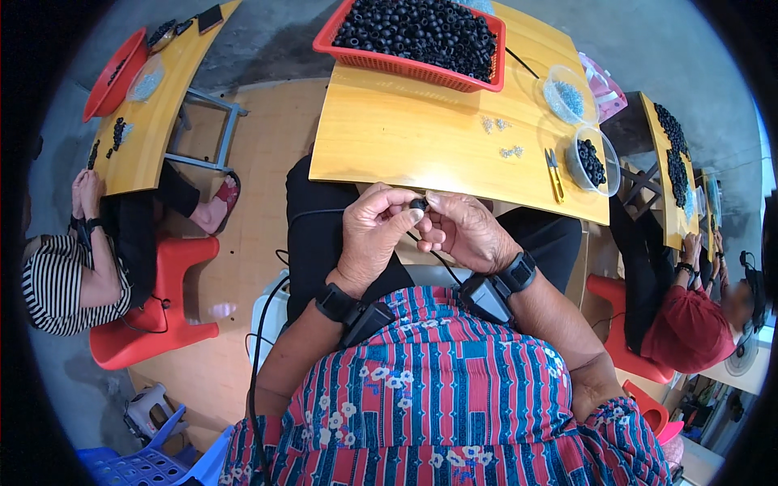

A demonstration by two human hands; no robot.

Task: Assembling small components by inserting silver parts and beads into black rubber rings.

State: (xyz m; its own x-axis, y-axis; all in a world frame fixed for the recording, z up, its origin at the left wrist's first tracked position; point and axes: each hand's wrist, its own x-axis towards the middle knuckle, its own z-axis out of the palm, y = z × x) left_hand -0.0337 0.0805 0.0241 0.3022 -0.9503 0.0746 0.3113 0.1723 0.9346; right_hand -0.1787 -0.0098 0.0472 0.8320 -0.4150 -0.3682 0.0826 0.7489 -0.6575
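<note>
From the head camera, your left hand (374, 235) and right hand (463, 231) meet just near of the wooden table (405, 138), fingertips pinched shut on one small black ring (418, 203). Held only by fingertips over your lap, the ring could slip and drop to the floor, well short of the red basket (405, 66) at the far edge.

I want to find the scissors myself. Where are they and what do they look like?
Start at the wooden table in front of the person. Go to its right side, beside the clear bowl of black rings. The scissors lie flat there: small and yellow-handled, the only long, thin thing among round bowls.
</note>
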